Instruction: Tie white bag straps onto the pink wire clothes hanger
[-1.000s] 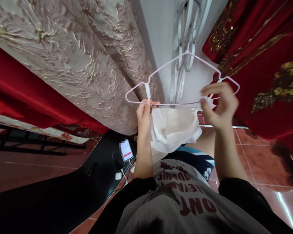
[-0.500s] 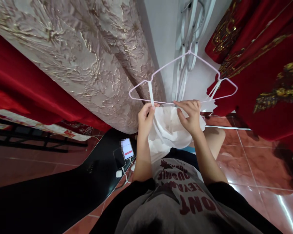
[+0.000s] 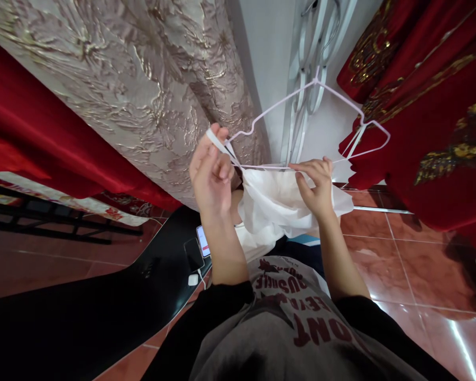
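A pale pink clothes hanger [image 3: 287,99] carries a white garment [image 3: 277,198] with thin straps. My left hand [image 3: 212,169] is at the hanger's left end, with the garment's left strap [image 3: 219,144] hooked over its curled fingers and drawn out to the left. The right strap [image 3: 356,142] rests in the notch at the hanger's other shoulder. My right hand [image 3: 316,182] grips the hanger's bottom bar near its middle, index finger along the bar and thumb below. The garment hangs in folds under the bar, toward my lap.
A cream-gold embossed curtain [image 3: 150,95] hangs left of the hanger, and red embroidered fabric [image 3: 428,137] on the right. White scrolled metalwork [image 3: 307,63] stands behind. At lower left, a black bench [image 3: 103,301] holds a dark phone [image 3: 193,254] and a lit phone [image 3: 203,241].
My left hand has moved left and up, pulling the left strap outward from the hanger's shoulder toward its end. The hanger and my right hand have shifted slightly right.
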Action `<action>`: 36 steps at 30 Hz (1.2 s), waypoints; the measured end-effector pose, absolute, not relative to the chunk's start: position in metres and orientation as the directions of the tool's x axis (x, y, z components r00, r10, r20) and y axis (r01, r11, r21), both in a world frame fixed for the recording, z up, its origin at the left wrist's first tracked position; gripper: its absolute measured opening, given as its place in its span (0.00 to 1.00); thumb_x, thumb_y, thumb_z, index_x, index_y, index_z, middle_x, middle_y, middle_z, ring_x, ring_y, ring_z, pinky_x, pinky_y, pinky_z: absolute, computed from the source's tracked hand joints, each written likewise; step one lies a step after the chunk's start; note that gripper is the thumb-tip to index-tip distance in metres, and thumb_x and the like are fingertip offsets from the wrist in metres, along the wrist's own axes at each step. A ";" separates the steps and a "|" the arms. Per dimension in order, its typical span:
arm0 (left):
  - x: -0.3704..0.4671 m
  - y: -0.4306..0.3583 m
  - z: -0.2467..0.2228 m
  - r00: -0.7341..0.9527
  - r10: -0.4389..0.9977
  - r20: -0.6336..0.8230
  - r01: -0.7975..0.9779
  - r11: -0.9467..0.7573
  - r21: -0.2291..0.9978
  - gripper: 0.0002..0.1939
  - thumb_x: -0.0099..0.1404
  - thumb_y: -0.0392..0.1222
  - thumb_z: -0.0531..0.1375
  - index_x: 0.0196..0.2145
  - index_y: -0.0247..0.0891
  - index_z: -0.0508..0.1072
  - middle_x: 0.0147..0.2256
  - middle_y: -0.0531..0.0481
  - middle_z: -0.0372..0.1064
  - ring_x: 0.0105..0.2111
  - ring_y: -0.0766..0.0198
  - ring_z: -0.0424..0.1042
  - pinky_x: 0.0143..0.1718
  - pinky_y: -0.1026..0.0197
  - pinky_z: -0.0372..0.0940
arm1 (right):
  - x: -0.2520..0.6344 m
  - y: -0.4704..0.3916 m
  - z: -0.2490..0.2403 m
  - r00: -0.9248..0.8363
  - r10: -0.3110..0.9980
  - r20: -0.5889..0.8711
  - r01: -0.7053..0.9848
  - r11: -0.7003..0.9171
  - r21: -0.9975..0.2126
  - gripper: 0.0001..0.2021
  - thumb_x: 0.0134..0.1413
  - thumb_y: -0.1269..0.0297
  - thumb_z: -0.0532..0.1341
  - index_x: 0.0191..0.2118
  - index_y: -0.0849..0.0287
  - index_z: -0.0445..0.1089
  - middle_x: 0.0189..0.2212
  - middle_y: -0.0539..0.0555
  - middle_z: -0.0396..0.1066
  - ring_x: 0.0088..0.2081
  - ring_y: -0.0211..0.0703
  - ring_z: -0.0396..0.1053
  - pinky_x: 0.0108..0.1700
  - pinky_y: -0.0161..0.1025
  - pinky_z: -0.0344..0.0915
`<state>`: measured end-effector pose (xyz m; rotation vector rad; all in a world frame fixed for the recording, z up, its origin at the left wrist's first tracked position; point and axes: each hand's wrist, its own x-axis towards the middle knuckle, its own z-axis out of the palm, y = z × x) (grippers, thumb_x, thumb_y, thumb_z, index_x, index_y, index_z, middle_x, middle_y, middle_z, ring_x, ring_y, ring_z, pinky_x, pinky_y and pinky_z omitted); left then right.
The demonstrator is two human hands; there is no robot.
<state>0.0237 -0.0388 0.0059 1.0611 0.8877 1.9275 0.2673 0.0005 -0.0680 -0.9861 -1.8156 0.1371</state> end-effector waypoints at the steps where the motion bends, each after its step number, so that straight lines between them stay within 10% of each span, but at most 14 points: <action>1: 0.020 -0.036 0.002 -0.461 0.799 0.387 -0.233 -0.530 0.816 0.16 0.68 0.54 0.72 0.48 0.45 0.82 0.48 0.49 0.80 0.22 0.72 0.52 0.22 0.60 0.49 | 0.269 0.001 -0.069 -0.143 0.674 0.725 0.561 0.659 -0.502 0.13 0.69 0.65 0.60 0.49 0.43 0.81 0.40 0.48 0.80 0.47 0.46 0.74 0.72 0.65 0.55; 5: 0.007 -0.037 -0.022 -0.681 0.603 0.415 0.005 -0.563 0.827 0.13 0.63 0.46 0.74 0.33 0.41 0.74 0.26 0.58 0.62 0.20 0.73 0.52 0.22 0.63 0.47 | 0.272 0.002 -0.070 -0.149 0.676 0.721 0.561 0.658 -0.501 0.12 0.69 0.64 0.61 0.48 0.43 0.81 0.40 0.48 0.80 0.47 0.46 0.74 0.73 0.65 0.56; 12: -0.005 -0.064 -0.024 -0.498 0.690 0.525 0.286 -0.441 0.851 0.09 0.66 0.30 0.62 0.29 0.41 0.75 0.24 0.56 0.65 0.25 0.68 0.64 0.29 0.65 0.61 | 0.263 -0.005 -0.070 -0.154 0.687 0.710 0.571 0.648 -0.503 0.12 0.70 0.61 0.61 0.51 0.41 0.81 0.41 0.49 0.81 0.48 0.47 0.74 0.72 0.64 0.58; 26: -0.048 -0.060 -0.008 -0.448 0.837 0.315 0.546 -0.024 0.838 0.09 0.58 0.24 0.67 0.26 0.35 0.78 0.14 0.58 0.67 0.15 0.69 0.59 0.22 0.63 0.50 | 0.266 -0.007 -0.070 -0.184 0.685 0.705 0.562 0.662 -0.496 0.14 0.69 0.65 0.60 0.52 0.42 0.79 0.42 0.48 0.80 0.50 0.47 0.74 0.73 0.62 0.56; 36: -0.052 -0.072 -0.015 -0.188 0.959 0.212 0.213 -0.171 0.962 0.07 0.59 0.43 0.72 0.26 0.40 0.85 0.30 0.48 0.81 0.34 0.62 0.75 0.40 0.61 0.66 | 0.259 -0.005 -0.072 -0.185 0.679 0.710 0.554 0.669 -0.495 0.14 0.70 0.64 0.60 0.55 0.43 0.79 0.45 0.49 0.80 0.51 0.47 0.74 0.73 0.62 0.55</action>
